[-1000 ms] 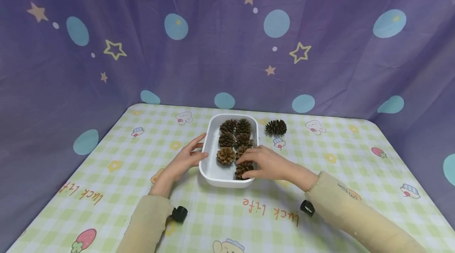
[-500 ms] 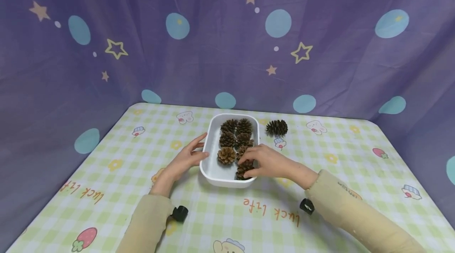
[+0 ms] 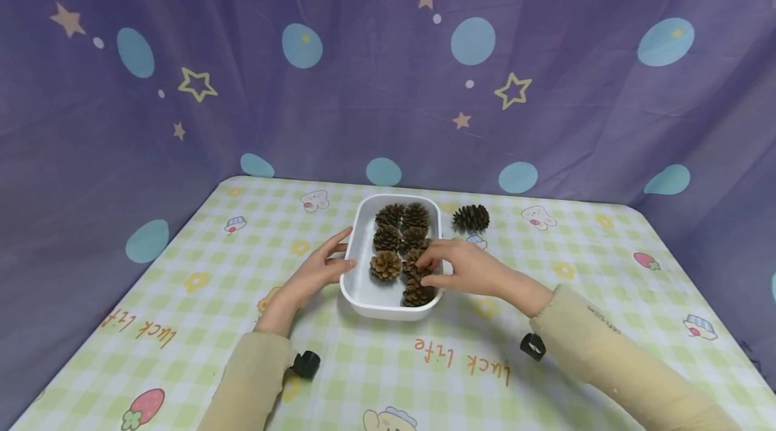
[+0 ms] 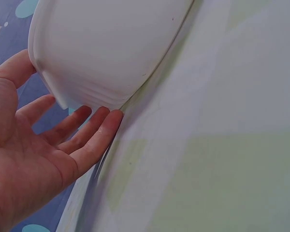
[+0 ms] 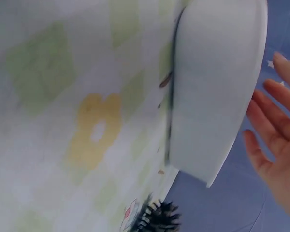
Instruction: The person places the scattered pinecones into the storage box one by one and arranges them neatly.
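Observation:
A white rectangular tray holds several brown pine cones in two columns, toward its right side. My left hand steadies the tray's left side; in the left wrist view its extended fingertips touch the outer wall and the thumb is at the rim. Over the right rim reaches my right hand, thumb and fingers apart, by the front-right pine cone. In the right wrist view the fingers are spread beside the tray wall, with no cone visible between them.
One more pine cone lies on the tablecloth to the right of the tray's far end. Tiny brown flakes lie along the tray's base. A purple curtain surrounds the table's back and sides.
My right hand has drawn back slightly to the right and up, off the front-right pine cone, which shows more fully. The left hand and tray stay put.

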Motion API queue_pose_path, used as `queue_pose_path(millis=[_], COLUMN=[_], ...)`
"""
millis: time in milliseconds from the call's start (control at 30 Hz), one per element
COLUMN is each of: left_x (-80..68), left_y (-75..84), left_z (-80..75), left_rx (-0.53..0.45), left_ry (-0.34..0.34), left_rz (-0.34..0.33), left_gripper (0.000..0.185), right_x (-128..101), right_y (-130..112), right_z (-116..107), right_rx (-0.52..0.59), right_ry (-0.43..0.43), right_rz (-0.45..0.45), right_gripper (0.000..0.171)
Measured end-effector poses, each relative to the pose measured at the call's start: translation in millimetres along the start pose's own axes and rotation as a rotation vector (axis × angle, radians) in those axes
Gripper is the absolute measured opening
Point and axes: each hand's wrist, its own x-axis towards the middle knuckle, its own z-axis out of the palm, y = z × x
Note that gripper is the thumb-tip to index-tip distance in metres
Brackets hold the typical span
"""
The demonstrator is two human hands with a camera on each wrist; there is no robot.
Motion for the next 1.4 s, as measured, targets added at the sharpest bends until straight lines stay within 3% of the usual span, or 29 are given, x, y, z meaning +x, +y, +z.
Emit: queue_pose_path(millis=[133, 300, 533, 967, 1400], left_x=[-0.4, 0.0, 1.0, 1.1, 1.4], left_y=[1.8, 2.3, 2.3, 1.0, -3.7], left_z=[-0.8, -0.7, -0.5, -0.5, -0.7], left_rx=[0.005, 0.000, 0.001, 0.005, 0.008], left_ry=[-0.004, -0.015, -0.012, -0.010, -0.002], left_rz=[0.002, 0.002, -0.002, 0.001, -0.001], left_gripper=[0.067, 0.066, 0.067, 0.067, 0.067], right_x=[-3, -7, -11, -18, -10], right_y=[10, 29, 59, 95, 112], right_z=[-3, -8, -10, -10, -9], right_rx=[-0.054, -0.099, -0.136, -0.102, -0.093], right_ry=[0.107, 0.209, 0.254, 0.302, 0.203], right_rz=[-0.014, 0.030, 0.118, 0.212, 0.360], right_gripper=[0.018, 0.012, 0.012, 0.025, 0.048])
